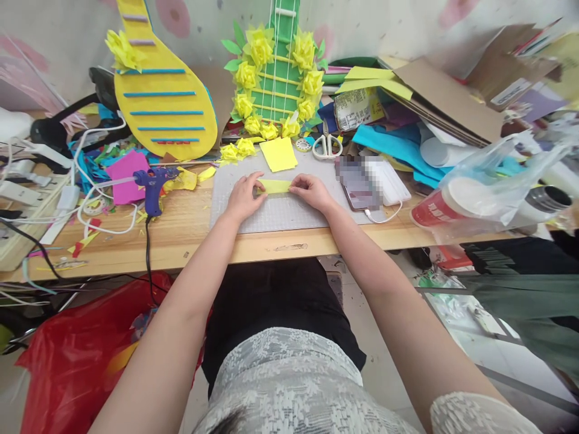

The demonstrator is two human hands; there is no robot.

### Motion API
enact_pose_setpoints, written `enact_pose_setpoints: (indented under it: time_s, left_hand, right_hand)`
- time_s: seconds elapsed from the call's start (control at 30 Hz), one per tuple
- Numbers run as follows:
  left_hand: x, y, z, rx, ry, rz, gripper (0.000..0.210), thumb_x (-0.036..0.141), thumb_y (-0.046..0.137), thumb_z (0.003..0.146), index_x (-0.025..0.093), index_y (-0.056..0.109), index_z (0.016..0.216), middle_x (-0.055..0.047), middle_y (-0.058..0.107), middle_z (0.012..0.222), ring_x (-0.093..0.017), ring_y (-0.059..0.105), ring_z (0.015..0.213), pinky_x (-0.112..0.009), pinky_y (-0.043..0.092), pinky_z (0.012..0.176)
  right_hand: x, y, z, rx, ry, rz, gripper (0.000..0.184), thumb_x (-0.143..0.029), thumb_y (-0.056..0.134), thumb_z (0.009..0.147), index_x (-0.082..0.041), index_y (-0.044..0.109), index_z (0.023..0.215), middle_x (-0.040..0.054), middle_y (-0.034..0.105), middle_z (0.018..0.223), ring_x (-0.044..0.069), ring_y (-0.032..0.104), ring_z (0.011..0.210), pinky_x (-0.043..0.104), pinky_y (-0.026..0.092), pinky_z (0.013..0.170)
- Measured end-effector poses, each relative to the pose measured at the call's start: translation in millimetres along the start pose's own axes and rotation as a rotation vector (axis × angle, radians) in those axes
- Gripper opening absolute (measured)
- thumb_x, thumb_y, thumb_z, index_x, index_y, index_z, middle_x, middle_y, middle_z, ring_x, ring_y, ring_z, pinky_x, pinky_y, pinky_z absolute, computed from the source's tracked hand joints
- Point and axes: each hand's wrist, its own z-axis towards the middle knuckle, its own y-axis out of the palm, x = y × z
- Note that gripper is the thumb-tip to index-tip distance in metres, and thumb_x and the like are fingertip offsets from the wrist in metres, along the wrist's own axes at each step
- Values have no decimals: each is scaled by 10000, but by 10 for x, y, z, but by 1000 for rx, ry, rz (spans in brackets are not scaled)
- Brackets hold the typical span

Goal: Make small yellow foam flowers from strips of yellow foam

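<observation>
Between my two hands a strip-shaped piece of yellow paper [277, 186] lies low over the grey cutting mat [289, 218]. My left hand [245, 196] pinches its left end, thumb and fingers curled round it. At the right end, the fingertips of my right hand [311, 191] are closed on the paper. Just behind it rests a square yellow sheet [279, 154]. White-handled scissors [327, 147] lie past my right hand, and yellow paper flowers [238, 149] sit at the mat's back left.
A purple glue gun [155, 187] stands at left, its cord hanging over the table edge. Yellow [165, 102] and green [280, 78] cardboard instruments lean at the back. To the right are a phone [359, 184], a white power bank [388, 181] and a bagged red cup [441, 208].
</observation>
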Motion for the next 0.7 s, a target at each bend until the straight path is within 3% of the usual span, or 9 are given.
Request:
enact_pose_setpoints:
  time_s: [0.23,0.4,0.7]
  left_hand:
    - [-27,37,37,63,-161,-53,425,145,636,765,200,564,1180,-29,686,889,-201,616,873,-366,478,849]
    - [-52,55,43,118,-213,-74,500,179,661,752,198,522,1232,-20,661,867,-186,610,829,-353,485,815]
    - [105,-5,54,84,-316,71,560,261,624,819,222,439,1345,-40,687,942,-213,608,992,-335,462,857]
  right_hand:
    - [-13,59,34,71,40,-58,67,-284,578,773,-222,554,771,6,650,833,160,560,811,317,453,807]
    - [-36,109,37,155,94,-119,207,-244,571,781,-224,525,982,-1,668,834,172,583,843,341,445,850]
    - [-94,168,18,218,102,-274,311,-220,582,791,-204,491,1088,32,671,840,243,557,1001,396,434,873]
